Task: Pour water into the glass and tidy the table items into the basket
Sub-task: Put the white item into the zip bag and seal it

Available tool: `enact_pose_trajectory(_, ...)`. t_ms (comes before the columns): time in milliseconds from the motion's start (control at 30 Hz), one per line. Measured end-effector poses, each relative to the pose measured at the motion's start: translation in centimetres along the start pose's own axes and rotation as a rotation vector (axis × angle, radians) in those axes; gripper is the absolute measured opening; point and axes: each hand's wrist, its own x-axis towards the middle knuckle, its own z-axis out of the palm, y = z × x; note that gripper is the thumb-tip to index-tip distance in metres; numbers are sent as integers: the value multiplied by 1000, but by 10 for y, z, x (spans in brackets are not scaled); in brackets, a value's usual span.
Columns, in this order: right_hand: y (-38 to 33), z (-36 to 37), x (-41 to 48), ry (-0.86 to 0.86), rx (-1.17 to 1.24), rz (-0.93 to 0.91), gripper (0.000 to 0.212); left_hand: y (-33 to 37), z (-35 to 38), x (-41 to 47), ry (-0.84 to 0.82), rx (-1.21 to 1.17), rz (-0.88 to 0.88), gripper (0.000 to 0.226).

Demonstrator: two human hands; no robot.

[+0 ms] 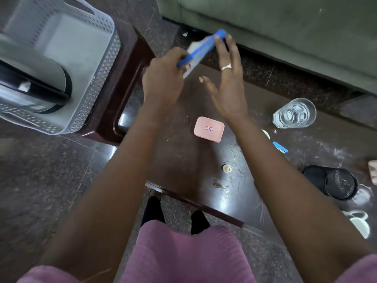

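My left hand (163, 78) grips a flat blue-edged item (202, 51), blurred, held tilted above the far end of the dark table (183, 160). My right hand (226, 78) is spread open beside it, fingertips close to its upper end; I cannot tell whether they touch. A glass (294, 113) with water in it stands at the table's right. The grey basket (98, 64) sits on a stool at the left and holds a grey kettle (34, 78). A pink lidded box (209, 129) lies on the table under my hands.
On the table lie a small blue item (279, 147), a small round cream cap (227, 168), a black mesh cup (334, 183) on its side and white cups (360, 223) at the right edge. A green sofa (285, 27) runs behind. My legs stand at the near edge.
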Motion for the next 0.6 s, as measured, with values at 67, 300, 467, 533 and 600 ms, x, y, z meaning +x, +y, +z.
enact_pose_trajectory(67,-9,-2,4,15,-121,-66,64,5,1,-1,-93,71,62,29)
enact_pose_trajectory(300,15,-13,-2,114,-252,118,12,-16,15,-10,-126,137,36,32)
enact_pose_trajectory(467,34,-21,-9,162,-216,235,17,-33,32,-25,77,-484,-89,17)
enact_pose_trajectory(533,35,-22,-11,160,-269,229,19,-34,39,-30,103,-629,-133,15)
enact_pose_trajectory(600,32,-21,-14,112,-361,190,26,-32,42,-33,124,-680,-140,19)
